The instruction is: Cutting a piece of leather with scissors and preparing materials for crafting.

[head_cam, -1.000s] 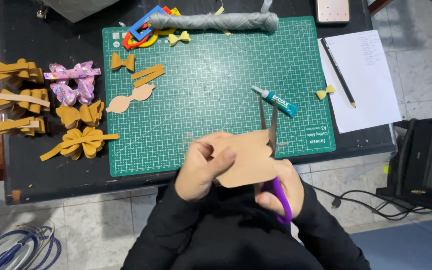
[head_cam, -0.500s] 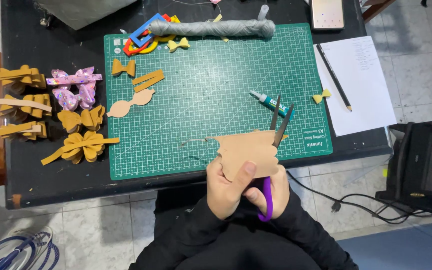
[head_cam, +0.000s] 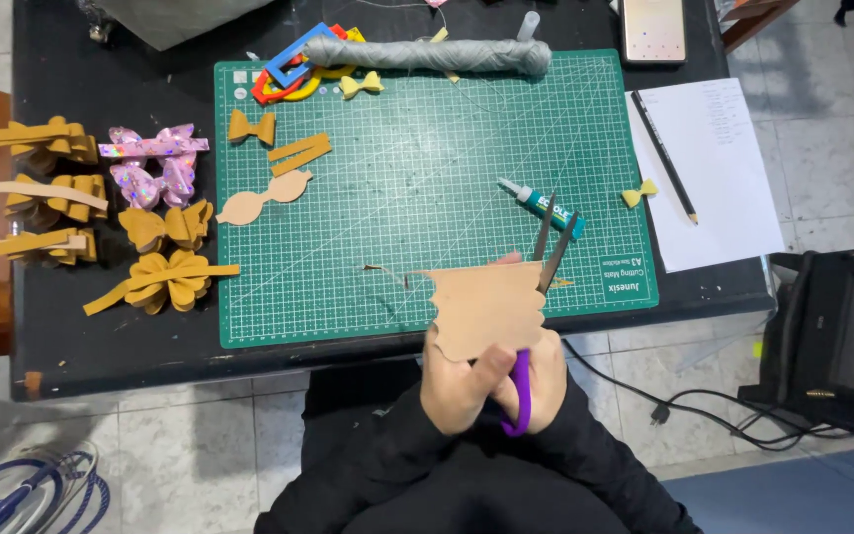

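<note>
**Inspector A:** Where was the work at the moment observed?

**Inspector B:** The tan sheet [head_cam: 483,309] was held over the near edge of the mat [head_cam: 427,188]. The left hand [head_cam: 459,384] pinched the sheet's lower edge, thumb on top. The right hand [head_cam: 544,381] was closed around the purple handles of the scissors [head_cam: 538,297], with the blades parted at the sheet's right edge.

**Inspector A:** How much was cut?

**Inspector B:** Both side edges appeared scalloped; the top edge looked straight. I judged the outline part done, with the rest of the shape not yet freed.

**Inspector A:** Finished pieces?

**Inspector B:** On the mat's left part lay a flat tan cutout [head_cam: 264,198], two strips [head_cam: 300,151] and a small bow [head_cam: 251,127]. Left of the mat, on the worktop [head_cam: 111,346], sat several mustard bows [head_cam: 165,278] and a glittery pink one [head_cam: 155,163].

**Inspector A:** Glue?

**Inspector B:** The tube [head_cam: 543,206] lay on the mat just beyond the blades, untouched; I judged the assembly of this piece still outstanding.
</note>
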